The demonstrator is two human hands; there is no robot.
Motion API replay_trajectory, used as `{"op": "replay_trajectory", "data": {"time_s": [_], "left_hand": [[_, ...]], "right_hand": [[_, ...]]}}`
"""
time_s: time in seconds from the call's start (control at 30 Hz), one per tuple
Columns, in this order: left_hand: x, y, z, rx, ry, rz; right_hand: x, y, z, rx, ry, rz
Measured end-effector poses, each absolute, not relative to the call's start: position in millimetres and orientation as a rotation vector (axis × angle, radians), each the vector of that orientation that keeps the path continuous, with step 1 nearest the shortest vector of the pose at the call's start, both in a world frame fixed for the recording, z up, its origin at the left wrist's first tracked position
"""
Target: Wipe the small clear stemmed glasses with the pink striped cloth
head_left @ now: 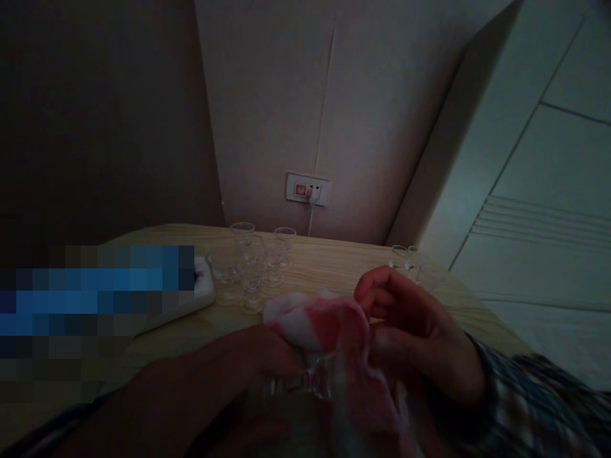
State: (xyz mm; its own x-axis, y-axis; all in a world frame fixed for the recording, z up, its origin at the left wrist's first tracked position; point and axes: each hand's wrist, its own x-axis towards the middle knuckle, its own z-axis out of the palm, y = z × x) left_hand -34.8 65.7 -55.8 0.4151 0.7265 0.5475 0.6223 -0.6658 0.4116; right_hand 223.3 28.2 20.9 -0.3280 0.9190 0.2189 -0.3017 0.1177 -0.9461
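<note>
My left hand (pixel 229 369) is closed around the stem end of a small clear glass (pixel 319 380), which lies on its side in the air above the table. Against the mouth of this glass rests a pink and white cloth (pixel 348 356). My right hand (pixel 420 331) grips the cloth from the right, its fingers curled and partly hidden behind the fabric. Beyond my left hand, several clear stemmed glasses (pixel 252 273) stand upright in a group. A few more glasses (pixel 400 254) are behind my right hand, partly covered by it.
The light wooden table (pixel 329 261) reaches back to a wall with a socket (pixel 308 189) and a plugged-in cable. At the left lies a white object (pixel 205 286), partly pixelated. A pale cabinet (pixel 548 191) stands at the right.
</note>
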Motion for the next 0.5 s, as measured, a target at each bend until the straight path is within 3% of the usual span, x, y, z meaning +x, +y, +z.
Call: {"op": "replay_trajectory", "data": {"time_s": [0.5], "left_hand": [[-47.5, 60.6, -46.2, 2.532, 1.052, 1.018]], "right_hand": [[223.5, 33.6, 18.0, -0.721, -1.405, 1.577]]}}
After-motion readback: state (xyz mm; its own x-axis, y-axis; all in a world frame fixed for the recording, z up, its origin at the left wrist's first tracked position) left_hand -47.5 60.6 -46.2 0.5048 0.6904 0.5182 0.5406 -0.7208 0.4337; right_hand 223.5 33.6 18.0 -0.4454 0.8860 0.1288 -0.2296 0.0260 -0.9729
